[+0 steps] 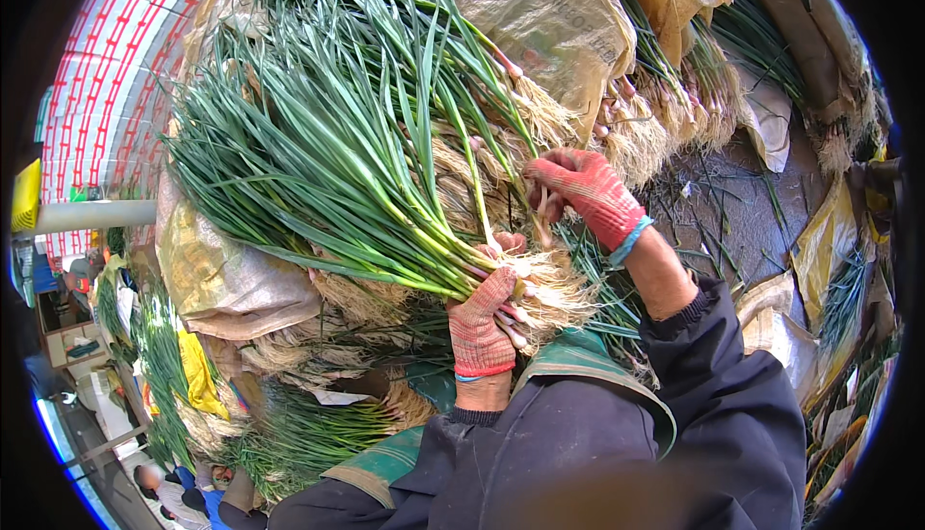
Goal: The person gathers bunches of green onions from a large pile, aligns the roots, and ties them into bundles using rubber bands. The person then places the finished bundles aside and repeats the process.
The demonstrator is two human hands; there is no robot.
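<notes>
My left hand (484, 320), in a red-and-white knitted work glove, grips a bunch of green garlic plants (405, 223) just above their pinkish bulbs. Their pale roots (556, 299) fan out to the right of the hand, and the long green leaves spread to the upper left. My right hand (578, 190), gloved alike with a blue band at the wrist, pinches a single green garlic stalk (524, 187) low on its stem, its root end close to the bunch. More green garlic plants (538, 107) lie behind, with roots towards the right.
Woven plastic sacks (231, 262) lie under and among the piles; another sack (549, 17) bears writing. Further garlic bundles (643, 122) line the upper right. Leaf scraps litter the dark ground (751, 212). A green-and-tan cloth (383, 458) partly covers the lap. At lower left is another person (173, 494).
</notes>
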